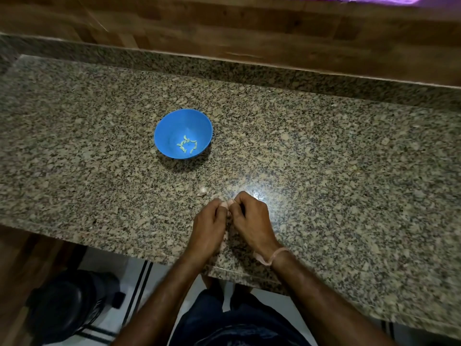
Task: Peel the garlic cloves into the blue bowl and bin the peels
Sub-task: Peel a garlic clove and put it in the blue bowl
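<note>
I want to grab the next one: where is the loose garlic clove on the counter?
In the head view, the loose garlic clove lies on the granite counter just beyond the left hand, between it and the blue bowl.

The light is dim and comes from overhead: a white patch of glare sits on the polished counter (324, 146) just at 12 o'clock of the right hand (252, 221). Brightness falls off toward the frame's edges, and the bin (62, 303) at 7 o'clock is nearly black. The blue bowl (172, 123) throws a soft shadow toward 6 o'clock. A purple glow streaks the frame at 1 o'clock. The wooden wall (224, 26) at 12 o'clock is smeared by blur, and the counter's edges bow with wide-angle distortion. The garlic clove (225, 204) pinched between the left hand (208, 228) and the right looks soft, without detail.
</note>
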Demonstrator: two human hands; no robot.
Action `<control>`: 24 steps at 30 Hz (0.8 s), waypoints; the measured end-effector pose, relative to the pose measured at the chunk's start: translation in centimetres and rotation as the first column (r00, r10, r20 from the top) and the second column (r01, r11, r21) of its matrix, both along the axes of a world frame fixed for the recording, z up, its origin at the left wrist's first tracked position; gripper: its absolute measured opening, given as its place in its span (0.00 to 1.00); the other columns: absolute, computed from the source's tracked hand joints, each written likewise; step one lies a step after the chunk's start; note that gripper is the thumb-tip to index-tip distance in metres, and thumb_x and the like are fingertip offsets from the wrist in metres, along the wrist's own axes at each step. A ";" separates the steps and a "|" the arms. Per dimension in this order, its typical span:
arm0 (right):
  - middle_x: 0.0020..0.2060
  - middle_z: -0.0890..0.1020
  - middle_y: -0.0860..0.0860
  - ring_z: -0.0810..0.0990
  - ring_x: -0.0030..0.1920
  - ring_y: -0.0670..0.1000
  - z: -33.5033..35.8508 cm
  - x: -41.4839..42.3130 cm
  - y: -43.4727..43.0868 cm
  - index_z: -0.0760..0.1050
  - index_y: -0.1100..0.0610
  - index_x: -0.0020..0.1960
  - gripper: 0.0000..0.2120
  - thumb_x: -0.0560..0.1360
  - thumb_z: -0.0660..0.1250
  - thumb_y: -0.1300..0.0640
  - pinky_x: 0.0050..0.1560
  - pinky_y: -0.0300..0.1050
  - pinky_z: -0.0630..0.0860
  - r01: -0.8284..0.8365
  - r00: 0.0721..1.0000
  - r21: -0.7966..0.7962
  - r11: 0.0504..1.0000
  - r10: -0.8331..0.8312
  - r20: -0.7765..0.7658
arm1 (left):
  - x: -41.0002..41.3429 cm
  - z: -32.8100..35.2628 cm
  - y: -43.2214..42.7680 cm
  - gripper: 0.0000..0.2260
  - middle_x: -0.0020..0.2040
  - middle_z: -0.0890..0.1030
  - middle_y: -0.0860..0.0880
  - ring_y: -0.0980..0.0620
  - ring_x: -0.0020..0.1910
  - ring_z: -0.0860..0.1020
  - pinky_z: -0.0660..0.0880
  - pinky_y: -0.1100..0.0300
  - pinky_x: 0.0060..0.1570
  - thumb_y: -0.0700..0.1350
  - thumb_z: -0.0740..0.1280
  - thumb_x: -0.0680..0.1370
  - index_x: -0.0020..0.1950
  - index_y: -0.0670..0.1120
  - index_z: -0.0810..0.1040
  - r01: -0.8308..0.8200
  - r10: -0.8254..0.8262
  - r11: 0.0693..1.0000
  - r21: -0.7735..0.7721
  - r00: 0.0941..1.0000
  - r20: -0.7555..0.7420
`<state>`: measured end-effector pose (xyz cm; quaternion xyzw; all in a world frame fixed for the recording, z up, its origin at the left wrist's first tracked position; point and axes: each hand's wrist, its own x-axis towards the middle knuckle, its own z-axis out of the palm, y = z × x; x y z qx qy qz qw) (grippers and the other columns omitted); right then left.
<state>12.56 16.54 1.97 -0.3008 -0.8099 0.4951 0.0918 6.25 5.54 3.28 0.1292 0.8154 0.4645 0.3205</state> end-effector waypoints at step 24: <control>0.31 0.76 0.45 0.70 0.31 0.40 0.7 0.6 -1.4 0.75 0.55 0.39 0.12 0.81 0.69 0.58 0.32 0.35 0.67 0.140 0.990 -0.163 0.977 -0.140 0.011 | -0.4 -0.2 -0.6 0.10 0.37 0.84 0.48 0.50 0.36 0.80 0.77 0.55 0.37 0.48 0.66 0.84 0.49 0.45 0.84 -0.160 0.150 0.986 0.048 0.975 0.166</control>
